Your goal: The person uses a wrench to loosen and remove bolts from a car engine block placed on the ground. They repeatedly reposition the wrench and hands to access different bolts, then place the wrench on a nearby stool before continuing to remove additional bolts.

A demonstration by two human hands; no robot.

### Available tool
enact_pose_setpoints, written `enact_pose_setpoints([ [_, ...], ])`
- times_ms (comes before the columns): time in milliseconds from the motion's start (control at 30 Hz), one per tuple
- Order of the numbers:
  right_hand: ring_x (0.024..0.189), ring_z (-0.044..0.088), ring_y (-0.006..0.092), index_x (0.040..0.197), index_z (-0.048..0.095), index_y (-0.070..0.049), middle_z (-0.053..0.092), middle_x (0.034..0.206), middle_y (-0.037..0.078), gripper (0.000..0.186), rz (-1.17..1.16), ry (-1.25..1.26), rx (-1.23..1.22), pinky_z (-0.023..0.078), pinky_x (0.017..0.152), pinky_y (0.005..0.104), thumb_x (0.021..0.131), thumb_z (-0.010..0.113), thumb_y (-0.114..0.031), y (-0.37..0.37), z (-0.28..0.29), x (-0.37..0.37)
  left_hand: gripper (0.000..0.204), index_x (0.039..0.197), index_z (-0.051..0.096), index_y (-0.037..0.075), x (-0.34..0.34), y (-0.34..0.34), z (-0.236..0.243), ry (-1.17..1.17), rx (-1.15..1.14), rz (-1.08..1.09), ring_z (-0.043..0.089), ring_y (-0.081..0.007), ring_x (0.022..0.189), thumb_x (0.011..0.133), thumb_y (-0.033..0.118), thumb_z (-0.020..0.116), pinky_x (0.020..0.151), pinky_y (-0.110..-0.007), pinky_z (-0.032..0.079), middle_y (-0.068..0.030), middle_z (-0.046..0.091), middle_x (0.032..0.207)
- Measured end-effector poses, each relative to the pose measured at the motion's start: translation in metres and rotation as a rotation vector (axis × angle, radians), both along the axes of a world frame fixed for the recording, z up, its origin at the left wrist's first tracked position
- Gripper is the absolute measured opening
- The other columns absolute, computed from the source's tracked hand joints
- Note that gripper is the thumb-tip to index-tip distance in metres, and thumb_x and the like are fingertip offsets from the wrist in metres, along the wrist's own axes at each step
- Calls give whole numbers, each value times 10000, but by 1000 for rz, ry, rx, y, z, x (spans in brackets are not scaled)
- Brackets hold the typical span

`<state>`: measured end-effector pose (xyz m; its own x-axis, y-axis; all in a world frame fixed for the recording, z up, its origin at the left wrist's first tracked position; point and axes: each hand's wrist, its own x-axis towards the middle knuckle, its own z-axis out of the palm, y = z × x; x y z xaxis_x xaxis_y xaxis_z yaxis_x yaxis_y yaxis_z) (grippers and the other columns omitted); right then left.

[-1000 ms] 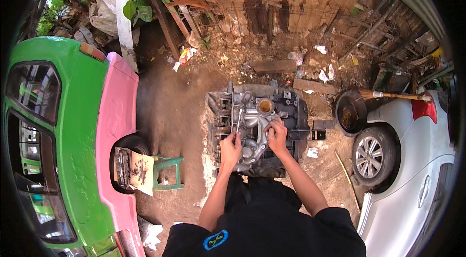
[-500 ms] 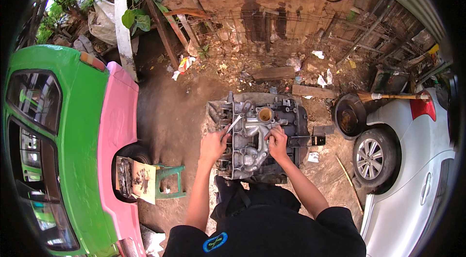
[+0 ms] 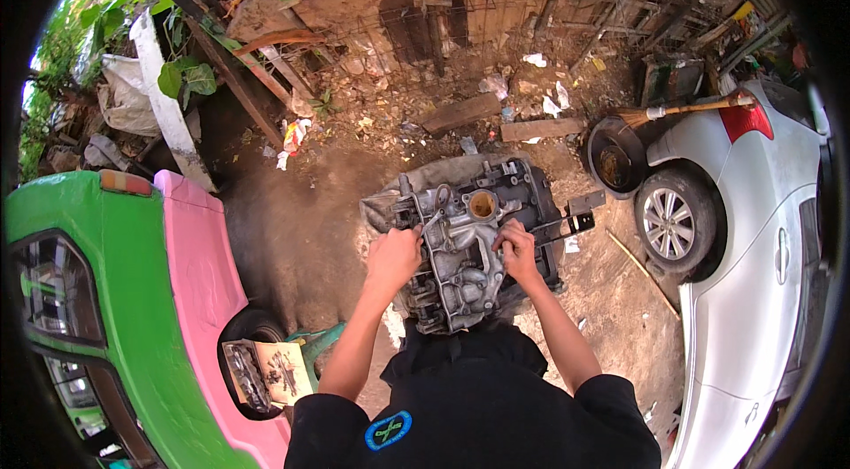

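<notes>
On my far left I see a green-and-pink vehicle (image 3: 199,265), and on the right a silver car (image 3: 739,292); between them, directly before the wearer, sits the metal engine (image 3: 462,249), with a dark round basin (image 3: 614,153) beside the car's wheel (image 3: 670,221); the left hand (image 3: 395,256) is curled at the engine's left edge, its grip hidden from me, and the right hand (image 3: 518,248) has bent fingers against the silvery casting, though I can't make out whether they pinch anything
</notes>
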<state>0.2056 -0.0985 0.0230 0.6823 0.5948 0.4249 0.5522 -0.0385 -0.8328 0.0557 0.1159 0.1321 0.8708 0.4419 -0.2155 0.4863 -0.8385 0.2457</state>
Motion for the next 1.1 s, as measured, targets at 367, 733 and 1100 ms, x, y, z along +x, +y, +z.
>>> enact_pose_setpoints([
  [367,723,529,293,633,587,-12,564,677,108,106,7,20,25,420,725,370,713,525,19,0,-2,1,271,1149,708,127,-5,-14,-5,-64,-61,82,692,-404,769,915,199,590,705,-514,558,-224,690,814],
  [733,712,559,269,637,595,13,574,664,114,111,54,-1,-1,452,715,350,710,515,37,-1,0,6,260,1111,741,144,-15,-31,-11,-228,-65,322,680,-396,775,897,259,649,700,-482,547,-197,699,857],
  [1100,733,555,288,635,598,-26,571,650,103,132,81,54,-8,413,725,369,731,519,16,0,1,7,200,982,769,47,-17,-44,-23,-515,-186,566,676,-396,774,852,192,723,714,-441,528,-225,700,869],
])
